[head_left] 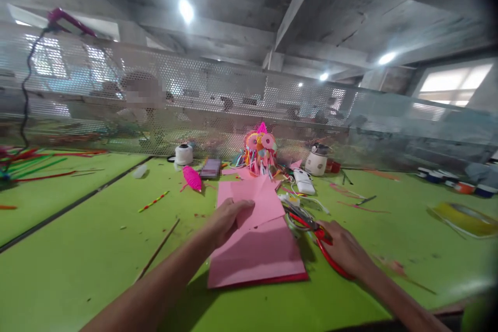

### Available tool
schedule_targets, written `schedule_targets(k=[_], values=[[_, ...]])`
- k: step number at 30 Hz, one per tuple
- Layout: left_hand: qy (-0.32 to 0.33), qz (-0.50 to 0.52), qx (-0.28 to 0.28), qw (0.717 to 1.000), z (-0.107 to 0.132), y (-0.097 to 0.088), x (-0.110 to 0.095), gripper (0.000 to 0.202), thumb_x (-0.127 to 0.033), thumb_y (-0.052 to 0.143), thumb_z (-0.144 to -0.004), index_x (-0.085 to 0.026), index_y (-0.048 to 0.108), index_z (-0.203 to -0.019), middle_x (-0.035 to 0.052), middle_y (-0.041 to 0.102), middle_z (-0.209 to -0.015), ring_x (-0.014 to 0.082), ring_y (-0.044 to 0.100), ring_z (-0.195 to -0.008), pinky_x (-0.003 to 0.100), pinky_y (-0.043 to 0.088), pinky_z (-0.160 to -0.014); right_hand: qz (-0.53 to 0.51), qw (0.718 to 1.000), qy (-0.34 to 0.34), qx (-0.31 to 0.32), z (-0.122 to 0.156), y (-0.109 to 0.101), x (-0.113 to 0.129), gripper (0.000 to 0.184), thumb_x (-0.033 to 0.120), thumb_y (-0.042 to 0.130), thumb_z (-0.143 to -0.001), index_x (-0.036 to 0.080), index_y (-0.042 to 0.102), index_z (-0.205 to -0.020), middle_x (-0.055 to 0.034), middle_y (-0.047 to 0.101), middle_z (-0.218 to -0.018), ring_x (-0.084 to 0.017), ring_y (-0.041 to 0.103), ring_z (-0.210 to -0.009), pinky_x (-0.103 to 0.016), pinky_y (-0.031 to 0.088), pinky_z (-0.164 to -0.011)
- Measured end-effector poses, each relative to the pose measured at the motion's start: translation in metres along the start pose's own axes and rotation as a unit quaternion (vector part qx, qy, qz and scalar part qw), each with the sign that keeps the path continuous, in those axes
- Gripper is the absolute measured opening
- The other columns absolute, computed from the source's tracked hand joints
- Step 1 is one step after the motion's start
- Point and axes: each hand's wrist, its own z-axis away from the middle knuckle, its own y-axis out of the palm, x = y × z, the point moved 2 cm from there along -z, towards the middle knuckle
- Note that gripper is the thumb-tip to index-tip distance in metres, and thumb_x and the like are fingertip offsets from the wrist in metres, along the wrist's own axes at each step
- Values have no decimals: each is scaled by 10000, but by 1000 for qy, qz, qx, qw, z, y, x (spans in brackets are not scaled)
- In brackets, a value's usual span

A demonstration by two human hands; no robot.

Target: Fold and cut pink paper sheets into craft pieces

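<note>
My left hand (227, 220) is closed on a sheet of pink paper (268, 199), with the thumb on top. Below that sheet lies a larger pink stack of paper (257, 257), with a darker pink layer at its front edge. To the right, my right hand (342, 249) grips red-handled scissors (322, 238), their dark blades pointing toward the paper's right edge. Whether the blades touch the paper I cannot tell. Behind the paper stands a colourful owl-like craft figure (260, 148) with round pink eyes and paper fringes.
On the green table (97, 249) lie a thin stick (158, 249), a magenta yarn bundle (192, 178) and a white device (303, 181) with cables. A yellow tape roll (465, 218) is at right, pipe cleaners (42, 163) at left. A perforated screen (218, 88) runs behind.
</note>
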Motion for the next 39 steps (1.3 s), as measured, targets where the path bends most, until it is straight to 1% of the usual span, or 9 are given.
schedule_targets(k=[5, 10, 14, 17, 19, 22, 28, 34, 39], values=[[0, -44, 7, 999, -7, -6, 6, 282, -271, 777, -629, -130, 553, -730, 9, 616, -641, 121, 569, -565, 211, 362, -489, 29, 1000, -4, 4, -15, 1, -11, 407, 262, 469, -857, 156, 615, -1222, -124, 675, -1002, -270, 623, -943, -381, 477, -822], [-2, -62, 27, 998, -6, -10, 7, 270, -290, 764, -638, -111, 588, -737, 36, 628, -628, 131, 552, -546, 218, 330, -473, 43, 998, -31, 44, -18, -23, -4, 374, 263, 547, -823, 179, 661, -1169, -121, 691, -1044, -285, 602, -1003, -379, 453, -871], [-1, -65, 31, 997, -5, -12, 7, 246, -295, 751, -659, -118, 597, -731, 48, 647, -642, 136, 554, -563, 215, 336, -482, 18, 999, -39, -20, -26, -41, 22, 337, 346, 569, -837, 158, 693, -1088, -126, 691, -1012, -278, 601, -977, -396, 458, -869], [11, -87, 64, 994, -4, -10, 7, 235, -312, 730, -691, -108, 614, -705, 51, 642, -643, 129, 543, -549, 214, 335, -479, -102, 992, -53, -43, -35, -46, 57, 310, 388, 553, -860, 161, 700, -1013, -100, 694, -977, -235, 619, -915, -380, 473, -849], [29, -112, 102, 988, -1, -8, 6, 251, -333, 704, -730, -101, 627, -677, 43, 622, -613, 115, 515, -515, 210, 328, -471, -235, 970, -51, 19, -42, -44, 83, 324, 420, 538, -882, 163, 695, -1001, -83, 700, -963, -199, 631, -846, -336, 496, -773], [51, -161, 142, 975, 4, -4, 3, 296, -375, 677, -770, -92, 659, -688, 37, 607, -582, 107, 487, -481, 212, 332, -465, -425, 896, -37, 123, -54, -35, 117, 343, 464, 573, -866, 143, 690, -899, -39, 683, -783, -148, 603, -681, -283, 489, -659], [69, -186, 175, 964, 6, -3, -3, 315, -392, 658, -797, -85, 689, -731, 51, 621, -631, 119, 520, -531, 213, 386, -510, -627, 759, 28, 175, -72, -9, 139, 323, 380, 788, -670, 117, 717, -844, -49, 694, -745, -174, 624, -682, -325, 499, -690], [62, -128, 179, 974, 0, -2, 6, 254, -336, 682, -779, -91, 714, -837, 69, 653, -704, 128, 534, -563, 220, 394, -518, -652, 747, 28, 126, -73, -7, 137, 212, 278, 800, -631, 194, 765, -822, -24, 714, -743, -167, 632, -688, -310, 501, -710], [2, -158, 253, 954, 9, 3, -3, 259, -318, 600, -834, -95, 717, -771, 95, 671, -670, 131, 542, -506, 214, 364, -459, -652, 749, -7, 119, -71, -14, 134, 71, 295, 741, -681, 229, 764, -694, -10, 682, -738, -147, 594, -673, -273, 472, -654]])
